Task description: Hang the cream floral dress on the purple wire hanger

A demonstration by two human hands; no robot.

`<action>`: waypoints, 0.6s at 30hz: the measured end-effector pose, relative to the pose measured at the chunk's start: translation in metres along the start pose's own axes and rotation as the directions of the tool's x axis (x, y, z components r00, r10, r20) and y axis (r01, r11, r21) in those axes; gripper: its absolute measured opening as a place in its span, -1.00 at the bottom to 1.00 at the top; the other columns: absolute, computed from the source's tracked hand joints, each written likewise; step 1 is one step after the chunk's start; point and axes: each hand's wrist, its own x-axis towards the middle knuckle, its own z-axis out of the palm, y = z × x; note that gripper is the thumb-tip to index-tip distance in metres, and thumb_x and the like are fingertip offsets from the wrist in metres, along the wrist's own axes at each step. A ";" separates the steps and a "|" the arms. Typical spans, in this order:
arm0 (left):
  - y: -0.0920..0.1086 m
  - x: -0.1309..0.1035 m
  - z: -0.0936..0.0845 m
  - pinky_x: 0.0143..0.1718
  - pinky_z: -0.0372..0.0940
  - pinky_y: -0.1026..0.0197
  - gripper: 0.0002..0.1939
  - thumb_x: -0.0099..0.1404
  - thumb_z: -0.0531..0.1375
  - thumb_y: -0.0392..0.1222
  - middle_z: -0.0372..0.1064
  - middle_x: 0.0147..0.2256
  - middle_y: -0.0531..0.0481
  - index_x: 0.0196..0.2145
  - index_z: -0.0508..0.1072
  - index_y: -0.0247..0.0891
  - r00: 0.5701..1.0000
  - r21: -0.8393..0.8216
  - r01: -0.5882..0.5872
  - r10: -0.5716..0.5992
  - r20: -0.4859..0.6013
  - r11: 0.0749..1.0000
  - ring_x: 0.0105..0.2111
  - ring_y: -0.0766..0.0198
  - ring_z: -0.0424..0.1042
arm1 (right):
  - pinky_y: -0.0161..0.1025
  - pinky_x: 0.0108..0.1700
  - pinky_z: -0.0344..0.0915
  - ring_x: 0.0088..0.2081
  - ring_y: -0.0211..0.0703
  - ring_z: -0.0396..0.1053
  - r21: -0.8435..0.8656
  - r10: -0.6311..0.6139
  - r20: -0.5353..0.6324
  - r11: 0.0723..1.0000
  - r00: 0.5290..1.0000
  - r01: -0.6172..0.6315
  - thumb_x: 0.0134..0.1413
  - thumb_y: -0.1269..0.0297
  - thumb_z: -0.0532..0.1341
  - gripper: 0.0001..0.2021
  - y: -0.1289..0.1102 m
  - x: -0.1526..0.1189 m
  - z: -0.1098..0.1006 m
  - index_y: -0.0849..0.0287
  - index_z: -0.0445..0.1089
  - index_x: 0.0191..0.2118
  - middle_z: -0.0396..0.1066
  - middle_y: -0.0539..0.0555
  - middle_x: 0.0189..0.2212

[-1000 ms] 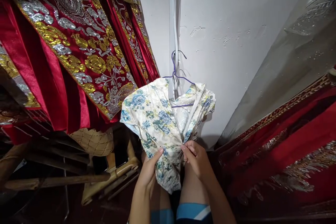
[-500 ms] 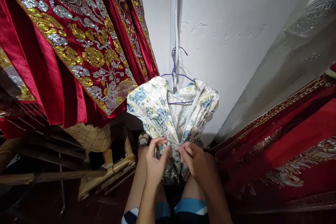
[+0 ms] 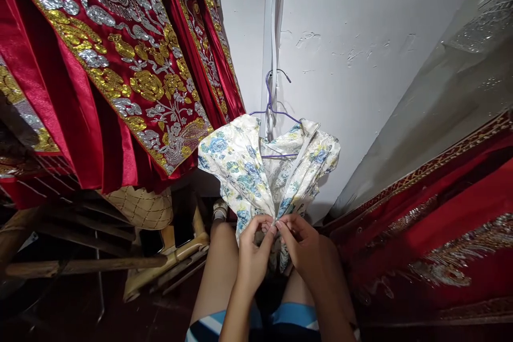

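A white garment [image 3: 240,163] with blue and yellow flowers hangs from a purple wire hanger [image 3: 269,104] against the wall, its front open in a V. At the bottom of the V, my left hand [image 3: 258,238] pinches the garment's left edge between thumb and fingers. Right beside it, my right hand [image 3: 298,235] pinches the opposite edge, the fingertips of both hands nearly touching. Whatever small fastening may lie between the fingertips is too small to make out. The lower part of the garment falls between my knees, partly hidden by my hands.
Red satin clothing [image 3: 148,85] with gold and silver embroidery hangs at the left. Below it are a bamboo chair [image 3: 172,264] and a beige quilted item [image 3: 140,208]. At the right hang a sheer cover [image 3: 401,112] and red embroidered fabric [image 3: 460,224]. A white wall [image 3: 340,21] stands behind.
My left hand has moved right, closing from a looser hold to a pinch beside my right hand at the opening. The view has shifted slightly.
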 end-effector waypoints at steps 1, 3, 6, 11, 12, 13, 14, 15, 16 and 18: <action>0.003 -0.001 0.001 -0.21 0.27 0.22 -0.80 0.35 0.22 -0.05 0.39 -0.33 -0.02 -0.21 0.47 -0.24 1.000 -0.020 0.007 -0.007 0.011 1.000 -0.28 0.19 0.37 | -0.26 -0.40 0.33 -0.47 -0.14 0.37 -0.001 -0.013 -0.012 1.000 1.000 0.013 0.18 0.06 0.26 -0.77 0.000 0.000 -0.001 0.12 0.47 -0.32 0.43 0.03 -0.50; 0.007 -0.002 0.003 -0.24 0.25 0.24 -0.79 0.35 0.23 -0.05 0.37 -0.36 -0.01 -0.23 0.47 -0.26 0.999 -0.053 0.017 -0.016 0.029 0.998 -0.30 0.22 0.35 | -0.25 -0.40 0.33 -0.47 -0.13 0.38 -0.012 -0.035 -0.036 0.999 0.999 0.035 0.18 0.06 0.26 -0.76 -0.003 0.000 -0.005 0.13 0.47 -0.33 0.45 0.03 -0.51; 0.009 -0.004 0.005 -0.27 0.21 0.26 -0.79 0.34 0.24 -0.06 0.32 -0.40 0.02 -0.28 0.46 -0.27 0.998 -0.070 0.030 -0.027 0.050 0.997 -0.34 0.26 0.30 | -0.27 -0.43 0.30 -0.51 -0.16 0.37 -0.017 -0.060 -0.066 0.998 0.996 0.059 0.18 0.07 0.27 -0.76 -0.005 0.002 -0.008 0.14 0.46 -0.34 0.42 0.02 -0.55; 0.007 -0.004 0.000 -0.25 0.19 0.25 -0.81 0.35 0.23 -0.08 0.27 -0.42 0.04 -0.31 0.44 -0.27 0.998 -0.038 0.006 -0.004 0.064 0.999 -0.34 0.26 0.26 | -0.29 -0.45 0.28 -0.51 -0.19 0.36 0.026 -0.081 -0.077 0.996 0.994 0.083 0.17 0.09 0.27 -0.78 0.005 0.006 -0.005 0.15 0.44 -0.33 0.41 0.01 -0.53; 0.007 -0.004 -0.002 -0.25 0.18 0.25 -0.81 0.35 0.23 -0.08 0.27 -0.42 0.04 -0.31 0.44 -0.27 0.998 -0.031 0.002 0.000 0.066 1.000 -0.33 0.25 0.26 | -0.29 -0.46 0.27 -0.51 -0.19 0.36 0.030 -0.085 -0.072 0.996 0.994 0.088 0.17 0.10 0.27 -0.78 0.005 0.007 -0.004 0.15 0.44 -0.33 0.41 0.01 -0.53; 0.007 -0.004 -0.003 -0.25 0.18 0.25 -0.82 0.35 0.22 -0.09 0.27 -0.42 0.04 -0.30 0.44 -0.27 0.998 -0.026 0.001 0.001 0.066 1.000 -0.33 0.25 0.26 | -0.28 -0.46 0.27 -0.51 -0.18 0.36 0.026 -0.093 -0.064 0.995 0.994 0.094 0.17 0.10 0.27 -0.79 0.004 0.007 -0.002 0.15 0.44 -0.33 0.42 0.01 -0.53; 0.007 -0.003 -0.005 -0.25 0.18 0.25 -0.82 0.35 0.22 -0.09 0.27 -0.42 0.04 -0.30 0.44 -0.26 0.998 -0.021 0.004 -0.002 0.065 1.000 -0.33 0.25 0.26 | -0.28 -0.46 0.27 -0.51 -0.18 0.37 0.014 -0.101 -0.058 0.995 0.993 0.102 0.17 0.11 0.27 -0.79 0.002 0.008 -0.001 0.15 0.44 -0.34 0.43 0.01 -0.53; 0.008 -0.003 -0.007 -0.25 0.18 0.25 -0.82 0.36 0.21 -0.09 0.27 -0.41 0.03 -0.29 0.44 -0.26 0.998 -0.018 0.008 -0.007 0.063 1.000 -0.33 0.25 0.26 | -0.28 -0.45 0.28 -0.50 -0.17 0.37 -0.003 -0.111 -0.054 0.994 0.992 0.111 0.17 0.12 0.27 -0.80 0.000 0.009 0.001 0.15 0.44 -0.34 0.44 0.02 -0.52; 0.008 -0.002 -0.008 -0.24 0.19 0.25 -0.82 0.36 0.21 -0.09 0.28 -0.40 0.03 -0.29 0.44 -0.26 0.998 -0.016 0.011 -0.010 0.061 1.000 -0.32 0.24 0.26 | -0.27 -0.44 0.28 -0.49 -0.16 0.38 -0.019 -0.121 -0.053 0.993 0.991 0.120 0.16 0.12 0.27 -0.80 -0.002 0.010 0.002 0.14 0.44 -0.35 0.44 0.02 -0.53; 0.007 -0.001 -0.011 -0.23 0.19 0.25 -0.84 0.36 0.21 -0.10 0.28 -0.40 0.03 -0.29 0.43 -0.25 0.998 -0.015 0.012 -0.011 0.060 1.000 -0.31 0.24 0.27 | -0.27 -0.43 0.27 -0.50 -0.17 0.36 -0.020 -0.146 -0.055 0.989 0.988 0.145 0.17 0.14 0.27 -0.82 -0.003 0.014 0.005 0.13 0.44 -0.36 0.42 0.00 -0.55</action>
